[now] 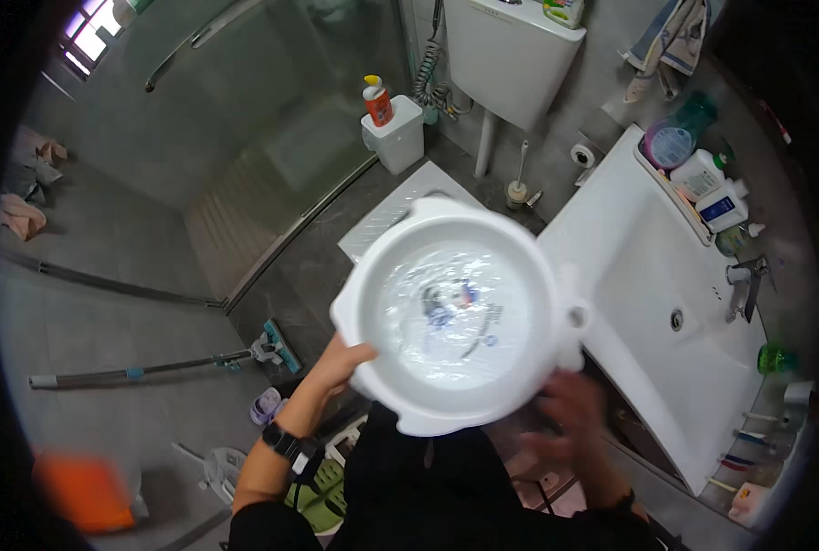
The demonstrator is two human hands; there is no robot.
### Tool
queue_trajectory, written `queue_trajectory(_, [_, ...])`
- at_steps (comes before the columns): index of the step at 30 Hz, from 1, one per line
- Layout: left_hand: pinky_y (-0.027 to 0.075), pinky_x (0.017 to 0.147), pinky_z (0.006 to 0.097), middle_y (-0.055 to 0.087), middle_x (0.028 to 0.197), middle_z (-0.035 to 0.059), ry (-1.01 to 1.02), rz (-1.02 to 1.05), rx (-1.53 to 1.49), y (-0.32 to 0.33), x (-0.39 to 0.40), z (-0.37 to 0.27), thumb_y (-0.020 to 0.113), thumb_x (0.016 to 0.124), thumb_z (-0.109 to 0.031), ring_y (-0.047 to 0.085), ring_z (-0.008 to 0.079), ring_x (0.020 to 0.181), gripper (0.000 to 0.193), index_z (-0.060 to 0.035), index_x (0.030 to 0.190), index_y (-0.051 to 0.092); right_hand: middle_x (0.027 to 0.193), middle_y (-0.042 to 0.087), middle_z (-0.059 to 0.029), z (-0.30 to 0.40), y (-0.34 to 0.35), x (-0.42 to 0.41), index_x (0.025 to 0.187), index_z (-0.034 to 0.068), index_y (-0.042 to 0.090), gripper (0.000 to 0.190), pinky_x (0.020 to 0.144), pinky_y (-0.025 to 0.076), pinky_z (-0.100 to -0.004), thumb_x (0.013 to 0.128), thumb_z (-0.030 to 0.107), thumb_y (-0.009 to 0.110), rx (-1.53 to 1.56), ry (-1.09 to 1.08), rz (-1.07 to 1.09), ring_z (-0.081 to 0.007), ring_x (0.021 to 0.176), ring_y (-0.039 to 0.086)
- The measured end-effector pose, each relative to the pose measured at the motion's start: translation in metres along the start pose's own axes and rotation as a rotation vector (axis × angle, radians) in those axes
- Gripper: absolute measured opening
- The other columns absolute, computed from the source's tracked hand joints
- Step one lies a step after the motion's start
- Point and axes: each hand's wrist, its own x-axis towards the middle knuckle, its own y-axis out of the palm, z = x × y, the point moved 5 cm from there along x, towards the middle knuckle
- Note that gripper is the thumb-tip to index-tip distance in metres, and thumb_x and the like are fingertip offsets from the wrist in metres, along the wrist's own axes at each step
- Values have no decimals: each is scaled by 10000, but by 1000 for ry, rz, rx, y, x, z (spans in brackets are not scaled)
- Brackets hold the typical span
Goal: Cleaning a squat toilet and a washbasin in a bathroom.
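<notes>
A white plastic basin with some water and a printed pattern on its bottom is held up before me, over the floor left of the washbasin. My left hand grips its lower left rim, thumb on top and fingers beneath. Blurred, my right hand is just below the basin's lower right edge with its fingers apart; whether it touches the basin cannot be told. The white ceramic washbasin with a chrome faucet lies to the right, partly behind the basin's handle.
A squat toilet lies partly hidden beyond the basin. Around it are a white bin with an orange bottle, a toilet brush and a cistern. A flat mop, purple shoes and a glass screen are left.
</notes>
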Motion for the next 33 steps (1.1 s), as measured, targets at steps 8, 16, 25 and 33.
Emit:
queue_trajectory(8, [447,768,364,483,1011,146,7,-459,-232,-199,12,83,473,621,-10,521,279,907,550,18,1156,346,1073,483,-93,8,289,69,1224,97,383,673,957,244,-439,606,180,638,56,-50,487,-253,999,444])
queue_trajectory(16, [423,770,338,483,1031,141,-42,-704,79,-337,118,98,454,623,9,509,256,910,543,19,1156,350,663,503,-16,-55,565,55,699,114,565,81,941,267,-428,648,72,518,431,104,461,-201,773,483])
queue_trajectory(25, [414,794,337,568,979,178,-192,-589,853,-365,379,57,585,672,-242,550,286,917,502,-7,1099,464,651,537,-108,-197,682,65,684,58,577,211,710,380,-367,528,111,709,486,542,300,-286,686,506])
queue_trajectory(33, [411,806,346,582,984,155,-164,-578,971,-315,446,7,569,647,-333,551,288,932,529,-84,1106,490,680,577,-71,-265,682,99,693,39,582,252,720,388,-360,508,117,736,411,627,182,-271,693,516])
